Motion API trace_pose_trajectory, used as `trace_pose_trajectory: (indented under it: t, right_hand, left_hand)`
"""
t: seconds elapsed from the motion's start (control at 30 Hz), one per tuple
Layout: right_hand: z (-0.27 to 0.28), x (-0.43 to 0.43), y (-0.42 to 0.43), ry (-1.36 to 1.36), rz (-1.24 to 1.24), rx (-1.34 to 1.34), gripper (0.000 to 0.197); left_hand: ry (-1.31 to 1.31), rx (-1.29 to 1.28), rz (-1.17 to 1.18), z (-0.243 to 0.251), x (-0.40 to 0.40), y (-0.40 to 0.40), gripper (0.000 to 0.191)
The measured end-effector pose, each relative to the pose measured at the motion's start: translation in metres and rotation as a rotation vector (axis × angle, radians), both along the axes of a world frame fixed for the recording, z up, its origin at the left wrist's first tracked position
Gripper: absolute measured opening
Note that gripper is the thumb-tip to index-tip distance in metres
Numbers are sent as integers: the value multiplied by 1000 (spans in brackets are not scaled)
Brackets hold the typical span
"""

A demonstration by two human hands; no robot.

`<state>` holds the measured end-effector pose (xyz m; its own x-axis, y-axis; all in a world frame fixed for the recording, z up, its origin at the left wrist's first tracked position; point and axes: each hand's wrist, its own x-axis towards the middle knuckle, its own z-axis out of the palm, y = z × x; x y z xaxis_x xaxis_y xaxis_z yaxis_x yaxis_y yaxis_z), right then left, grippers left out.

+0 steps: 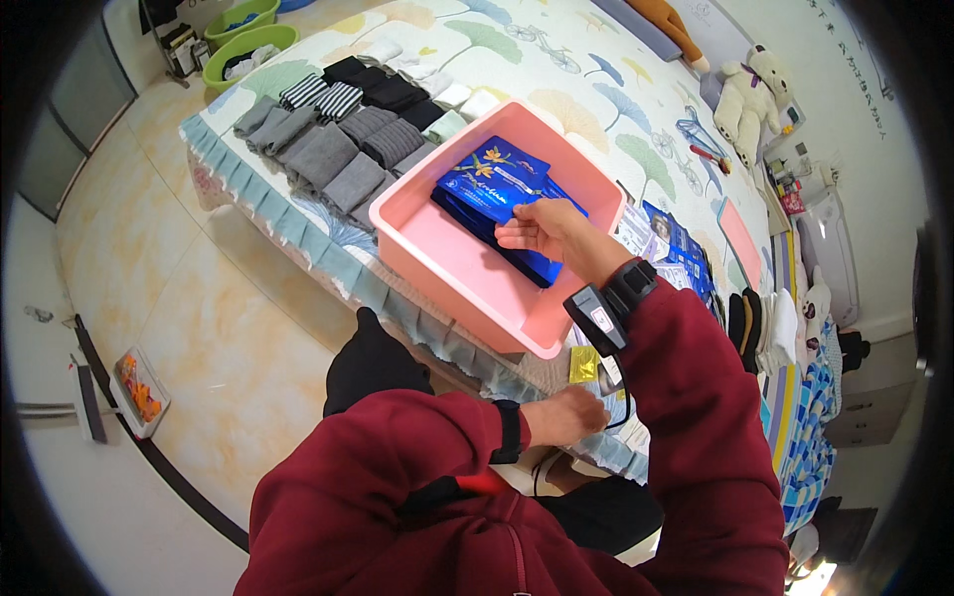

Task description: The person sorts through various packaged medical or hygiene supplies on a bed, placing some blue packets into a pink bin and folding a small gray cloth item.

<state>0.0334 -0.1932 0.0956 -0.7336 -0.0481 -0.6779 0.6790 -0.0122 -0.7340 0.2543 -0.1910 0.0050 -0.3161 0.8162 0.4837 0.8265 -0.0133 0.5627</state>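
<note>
A pink plastic bin (447, 298) stands tilted in the view at the bed's edge. Inside it lies a stack of blue sachet packets (492, 179) with flower pictures. My right hand (548, 227) is over the stack at the bin's right side, fingers bent by the packets' edge; whether it grips one cannot be told. My left hand (570, 417) rests low beside the bed edge, fingers curled, near a yellow packet (583, 364); its fingertips are hidden. More blue packets (682, 246) and printed sachets lie on the bed right of the bin.
Folded grey socks (320, 156), black ones (387, 93) and striped ones (339, 100) lie in rows left of the bin. A pink lid (739, 242), folded clothes (779, 328) and a white teddy bear (753, 104) are to the right. Green basins (250, 56) stand beyond the bed.
</note>
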Motion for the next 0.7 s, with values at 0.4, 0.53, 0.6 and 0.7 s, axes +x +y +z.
trace_pose_trajectory:
  t: [0.4, 0.53, 0.6, 0.7]
  right_hand:
    - [19, 3, 21, 148, -41, 144, 37]
    - [28, 10, 14, 151, 3, -22, 39]
    - [27, 8, 13, 161, 8, 15, 41]
    - [36, 3, 19, 116, -16, 119, 43]
  left_hand:
    - [167, 158, 107, -8, 4, 1, 9]
    - [184, 203, 112, -15, 5, 3, 10]
    - [196, 41, 17, -15, 3, 4, 13]
    - [170, 126, 45, -12, 0, 1, 14]
